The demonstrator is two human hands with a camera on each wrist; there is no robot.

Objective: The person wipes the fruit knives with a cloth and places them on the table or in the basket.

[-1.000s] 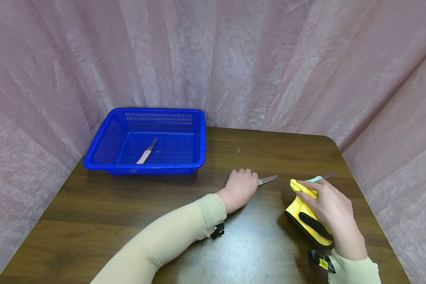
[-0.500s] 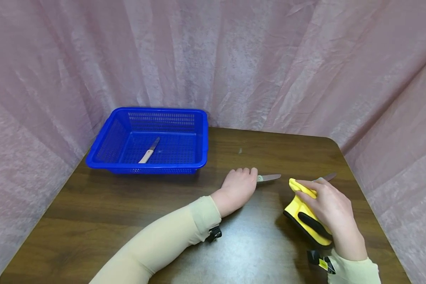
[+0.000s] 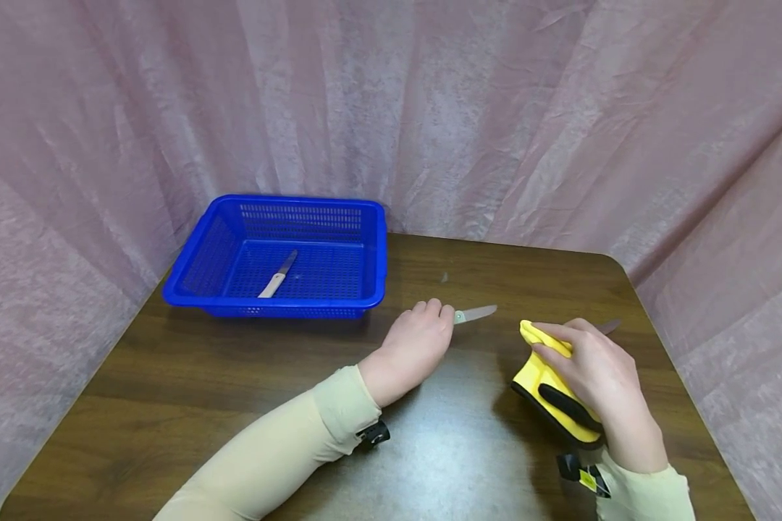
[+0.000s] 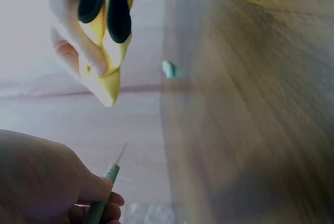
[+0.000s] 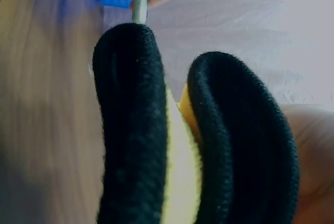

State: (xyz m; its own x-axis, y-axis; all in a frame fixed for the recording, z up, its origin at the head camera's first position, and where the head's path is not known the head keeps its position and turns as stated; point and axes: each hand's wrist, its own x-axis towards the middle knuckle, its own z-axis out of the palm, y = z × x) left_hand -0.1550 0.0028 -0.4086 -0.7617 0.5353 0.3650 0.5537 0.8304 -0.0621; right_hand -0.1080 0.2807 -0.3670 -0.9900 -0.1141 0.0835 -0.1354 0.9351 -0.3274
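Note:
My left hand [image 3: 417, 340] grips the green handle of a knife [image 3: 477, 313], whose blade points right across the table in the head view. The left wrist view shows the thumb along that green handle [image 4: 107, 187], the blade seen as a thin line. To the right, my right hand [image 3: 599, 373] pinches the top of a soft, folded yellow-and-black cloth [image 3: 544, 373]. Its fuzzy black folds [image 5: 130, 119] fill the right wrist view. Beyond the right hand, the blade of another knife [image 3: 609, 326] shows; its handle is hidden in the head view. Cloth and left-hand knife are apart.
A blue plastic basket [image 3: 276, 303] stands at the back left of the wooden table [image 3: 234, 376]. Inside it lies a knife with a pale handle [image 3: 272, 285]. Pink curtains [image 3: 430, 145] hang behind the table and on both sides.
My left hand has moved left and slightly back towards the curtain, carrying the green-handled knife. The right hand has shifted slightly left with the cloth. The other knife's pale blue handle became hidden.

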